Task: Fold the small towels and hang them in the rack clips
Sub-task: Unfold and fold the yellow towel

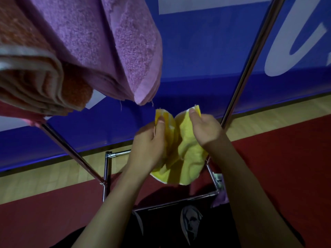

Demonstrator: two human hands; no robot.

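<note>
Yellow towel: small, terry, pale-edged, bunched in mid-air before the rack. Left hand and right hand each pinch an upper corner, grip closed on cloth. Purple towel and orange towel hang above left. Red and wood floor; blue banner behind.

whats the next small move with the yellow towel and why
Probably bring the two pinched corners together to finish the fold: the left hand and right hand each pinch a top corner of the yellow towel, which sags open between them, not yet hung.
</note>
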